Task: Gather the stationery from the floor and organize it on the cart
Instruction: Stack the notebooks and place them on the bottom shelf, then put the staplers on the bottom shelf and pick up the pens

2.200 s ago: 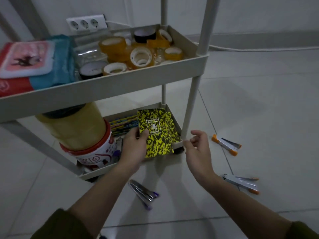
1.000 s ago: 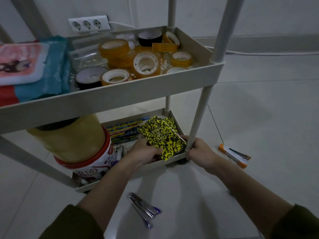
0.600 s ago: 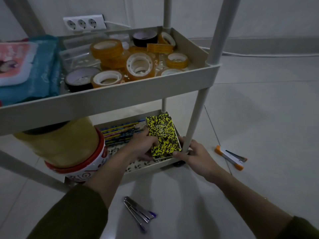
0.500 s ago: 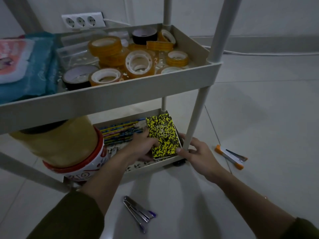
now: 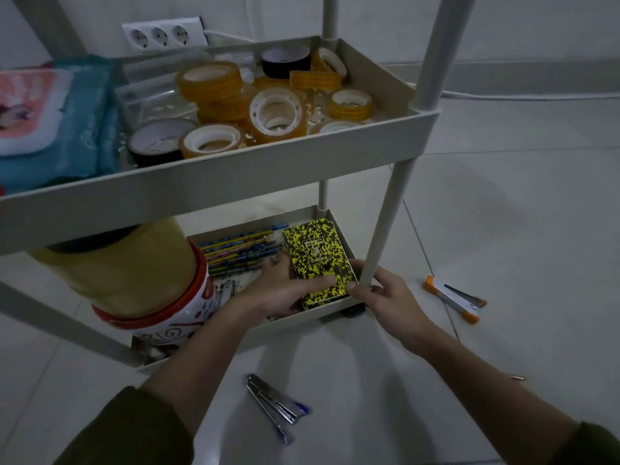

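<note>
A yellow-and-black speckled notebook (image 5: 317, 255) lies in the right end of the cart's bottom tray (image 5: 295, 322), beside a row of coloured pencils (image 5: 240, 253). My left hand (image 5: 285, 290) grips its near left corner, thumb on the cover. My right hand (image 5: 385, 297) touches its near right corner, fingers around the cart's front right post (image 5: 382, 236). On the floor lie a purple stapler (image 5: 276, 406) between my forearms and an orange stapler (image 5: 454, 298) to the right.
The middle tray (image 5: 235, 169) holds several tape rolls (image 5: 275, 114) and a teal packet (image 5: 67, 122). A yellow jar with a red-and-white base (image 5: 134, 280) fills the bottom tray's left. A power strip (image 5: 164, 33) and cable run along the wall.
The notebook went from tilted above the tray to flat in its right end. My right hand came in from the floor side to the notebook's corner by the post.
</note>
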A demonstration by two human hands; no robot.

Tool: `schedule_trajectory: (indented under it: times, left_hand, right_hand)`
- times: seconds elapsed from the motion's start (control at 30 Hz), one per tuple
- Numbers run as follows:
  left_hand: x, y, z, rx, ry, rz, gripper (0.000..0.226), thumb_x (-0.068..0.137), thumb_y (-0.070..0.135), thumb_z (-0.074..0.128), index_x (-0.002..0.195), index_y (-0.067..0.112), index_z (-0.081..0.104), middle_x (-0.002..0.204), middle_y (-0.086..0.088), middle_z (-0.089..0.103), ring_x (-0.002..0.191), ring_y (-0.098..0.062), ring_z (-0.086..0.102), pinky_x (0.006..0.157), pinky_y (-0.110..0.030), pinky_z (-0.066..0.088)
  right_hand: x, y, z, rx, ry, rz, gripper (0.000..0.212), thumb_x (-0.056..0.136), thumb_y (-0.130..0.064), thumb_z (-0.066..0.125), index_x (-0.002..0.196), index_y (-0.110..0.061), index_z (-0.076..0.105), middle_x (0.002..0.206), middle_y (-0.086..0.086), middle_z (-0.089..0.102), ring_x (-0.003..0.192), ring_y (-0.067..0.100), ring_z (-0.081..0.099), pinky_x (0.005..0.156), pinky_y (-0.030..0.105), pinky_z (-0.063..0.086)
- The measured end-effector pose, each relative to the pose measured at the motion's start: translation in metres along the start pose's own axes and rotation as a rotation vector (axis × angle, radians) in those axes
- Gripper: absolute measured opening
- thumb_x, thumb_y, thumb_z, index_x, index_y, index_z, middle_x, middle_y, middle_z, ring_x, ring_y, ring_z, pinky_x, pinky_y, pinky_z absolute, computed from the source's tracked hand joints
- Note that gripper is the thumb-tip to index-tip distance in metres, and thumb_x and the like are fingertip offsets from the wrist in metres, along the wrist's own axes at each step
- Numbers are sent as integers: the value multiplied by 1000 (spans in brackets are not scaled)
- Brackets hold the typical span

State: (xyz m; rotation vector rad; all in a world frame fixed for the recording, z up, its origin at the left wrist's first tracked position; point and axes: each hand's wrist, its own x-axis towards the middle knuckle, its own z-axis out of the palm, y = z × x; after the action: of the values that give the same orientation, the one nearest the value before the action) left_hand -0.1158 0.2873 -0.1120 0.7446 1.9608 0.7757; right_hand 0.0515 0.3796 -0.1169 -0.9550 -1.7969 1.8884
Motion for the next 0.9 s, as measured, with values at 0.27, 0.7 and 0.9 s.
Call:
schedule_trajectory:
  times: [0.27,0.7,0.9]
  left_hand:
    - [9,31,-24,746,-5,227,160,38,68,79,132,25,-43,150,-1,-37,140,-26,-29,116,-56,4]
    - [18,40,-15,851,11,196,141,46,60,80,143,29,-18,153,-12,2,140,-40,3,113,-54,16]
    - [7,39,-11,840,12,176,136,57,57,77,141,31,-27,154,-9,-20,141,-36,-18,113,-53,1]
  right_hand:
    - [-1,8,-9,-189,-16,-77,49,77,-3,71,112,-34,54,110,3,66,98,17,64,84,27,55]
    - [4,21,-12,-162,-18,-91,52,77,2,69,124,-18,56,116,6,63,105,21,63,81,30,57]
    - [-6,26,-22,-488,138,-238,58,76,2,61,130,-17,49,127,-4,54,117,12,51,97,25,43]
